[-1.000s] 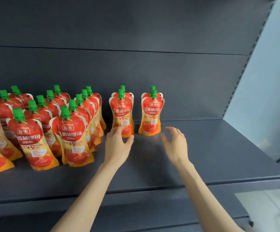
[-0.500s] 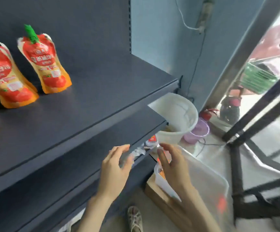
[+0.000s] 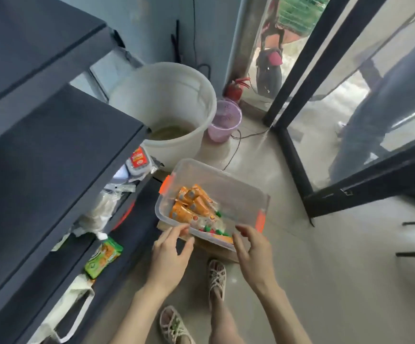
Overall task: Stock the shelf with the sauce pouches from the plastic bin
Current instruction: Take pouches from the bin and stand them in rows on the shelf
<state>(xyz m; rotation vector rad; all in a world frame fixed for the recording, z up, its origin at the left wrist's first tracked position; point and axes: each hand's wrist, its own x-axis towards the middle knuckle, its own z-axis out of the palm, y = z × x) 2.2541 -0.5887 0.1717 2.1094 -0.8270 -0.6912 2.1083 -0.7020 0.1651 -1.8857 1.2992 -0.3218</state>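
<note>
A clear plastic bin with orange latches sits on a cardboard box on the floor. Several orange sauce pouches with green caps lie in its left half. My left hand hovers at the bin's near left rim, fingers spread, empty. My right hand hovers at the near right rim, fingers curled and apart, also empty. The dark grey shelf runs along the left; the stocked pouches are out of view.
A big white bucket and a small purple bucket stand beyond the bin. Lower shelves hold a green packet, a white bag and a red-labelled tub. Black glass-door frames stand right. My sandalled feet are below.
My view swung from the shelf's pouches down and right to the floor. Both hands dropped from the shelf to the bin's near rim, which now lies right under them.
</note>
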